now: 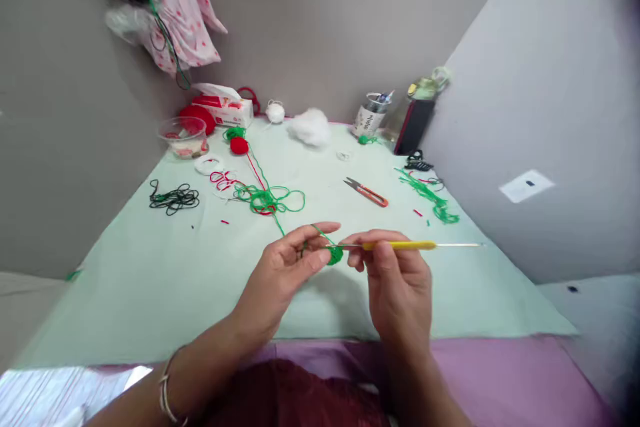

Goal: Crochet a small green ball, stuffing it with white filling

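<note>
My left hand (287, 270) pinches a small green crochet piece (335, 255) between thumb and fingers, above the near part of the table. Green yarn runs over its raised index finger and back to a loose green tangle (263, 200) on the table. In my right hand (400, 280) is a crochet hook (400, 245) with a yellow handle, held level between thumb and fingers. Its metal tip reaches left to the top of the green piece, touching or inside it; which, I cannot tell. The hook's other metal end points right.
Orange-handled thread snips (366, 192) lie beyond my hands. Black yarn (174, 198) lies left, green strands (430, 197) right. Toward the back stand a clear plastic tub (184, 137), a tissue box (225, 110), white stuffing (311, 127), a pen holder (371, 115) and a bottle (417, 117).
</note>
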The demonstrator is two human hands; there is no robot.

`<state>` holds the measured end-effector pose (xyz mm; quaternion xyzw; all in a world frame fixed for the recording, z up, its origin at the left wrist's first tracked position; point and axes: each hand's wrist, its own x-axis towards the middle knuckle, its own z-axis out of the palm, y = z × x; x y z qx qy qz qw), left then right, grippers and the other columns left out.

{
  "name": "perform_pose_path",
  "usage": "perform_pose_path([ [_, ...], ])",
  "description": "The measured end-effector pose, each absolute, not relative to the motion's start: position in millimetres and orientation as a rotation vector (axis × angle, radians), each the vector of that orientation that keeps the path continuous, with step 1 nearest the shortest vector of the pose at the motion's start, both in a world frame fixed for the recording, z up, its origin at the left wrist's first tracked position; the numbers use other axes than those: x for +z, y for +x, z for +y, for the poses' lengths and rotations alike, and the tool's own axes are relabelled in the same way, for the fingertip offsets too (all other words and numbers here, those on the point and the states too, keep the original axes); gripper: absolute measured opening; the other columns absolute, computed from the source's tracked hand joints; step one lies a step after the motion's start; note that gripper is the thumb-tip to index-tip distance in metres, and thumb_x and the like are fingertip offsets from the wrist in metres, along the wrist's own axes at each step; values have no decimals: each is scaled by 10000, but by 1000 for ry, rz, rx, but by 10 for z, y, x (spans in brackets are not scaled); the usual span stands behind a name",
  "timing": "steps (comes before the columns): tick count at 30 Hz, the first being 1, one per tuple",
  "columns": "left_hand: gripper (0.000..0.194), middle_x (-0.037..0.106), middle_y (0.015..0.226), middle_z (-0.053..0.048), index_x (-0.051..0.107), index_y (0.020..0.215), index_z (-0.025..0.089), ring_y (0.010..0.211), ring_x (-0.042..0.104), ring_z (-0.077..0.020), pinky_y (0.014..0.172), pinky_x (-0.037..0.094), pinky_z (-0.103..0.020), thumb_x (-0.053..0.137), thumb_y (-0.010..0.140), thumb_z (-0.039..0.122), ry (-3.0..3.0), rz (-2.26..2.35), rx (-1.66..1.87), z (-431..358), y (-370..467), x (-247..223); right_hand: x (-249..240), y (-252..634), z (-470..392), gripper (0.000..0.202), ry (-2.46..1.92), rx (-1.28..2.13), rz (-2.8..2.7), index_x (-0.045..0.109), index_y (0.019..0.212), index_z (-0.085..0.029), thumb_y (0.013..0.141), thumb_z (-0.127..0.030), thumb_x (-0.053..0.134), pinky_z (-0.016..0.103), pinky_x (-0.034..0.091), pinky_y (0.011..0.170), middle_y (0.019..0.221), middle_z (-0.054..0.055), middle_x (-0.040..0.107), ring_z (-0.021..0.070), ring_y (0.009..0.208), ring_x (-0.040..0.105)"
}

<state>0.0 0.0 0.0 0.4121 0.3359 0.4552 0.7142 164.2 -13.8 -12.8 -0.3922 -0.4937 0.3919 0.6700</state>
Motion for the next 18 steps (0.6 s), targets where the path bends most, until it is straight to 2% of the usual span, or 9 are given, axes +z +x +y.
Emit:
perform_pose_path([
  [3, 264, 585, 892, 20, 795, 1152, 317, 851, 511, -122, 797, 403, -241, 765, 891, 292, 917, 786, 1029, 16, -13, -7, -102, 1637, -140, 217, -868, 891, -1144, 761, 979, -250, 1058, -330, 575, 229, 537, 645, 910, 9, 787, 98, 691, 674],
  [6, 286, 575, 901, 21, 790, 1166, 317, 805, 488, -118, 769, 400, -247, 761, 885, 272, 1001, 861, 1062, 22, -21, -8, -73, 1628, -177, 228, -920, 759, -1259, 752, 1006, -247, 1072, -265, 535, 261, 549, 661, 939, 18, 787, 109, 693, 679],
  [11, 313, 574, 859, 32, 791, 1137, 277, 703, 454, -100, 749, 414, -253, 787, 836, 193, 1113, 1023, 1183, -21, 23, 0, -116, 1592, -270, 276, -960, 266, -1646, 720, 1171, -244, 1020, -91, 547, 305, 590, 743, 1002, 43, 782, 155, 840, 726],
  [15, 468, 619, 848, 27, 756, 1235, 256, 720, 498, -103, 755, 435, -245, 873, 783, 283, 864, 881, 1142, -34, 66, -3, -237, 1558, -284, 353, -988, -167, -1799, 727, 1242, -260, 960, -66, 642, 351, 621, 776, 1124, 94, 773, 216, 989, 740],
  [18, 496, 584, 731, 56, 758, 1260, 220, 609, 431, -62, 834, 456, -255, 881, 788, 308, 611, 693, 957, 10, 36, -1, -244, 1562, -262, 325, -976, -48, -1664, 752, 1201, -274, 971, -79, 629, 346, 616, 732, 1076, 80, 774, 212, 940, 734],
])
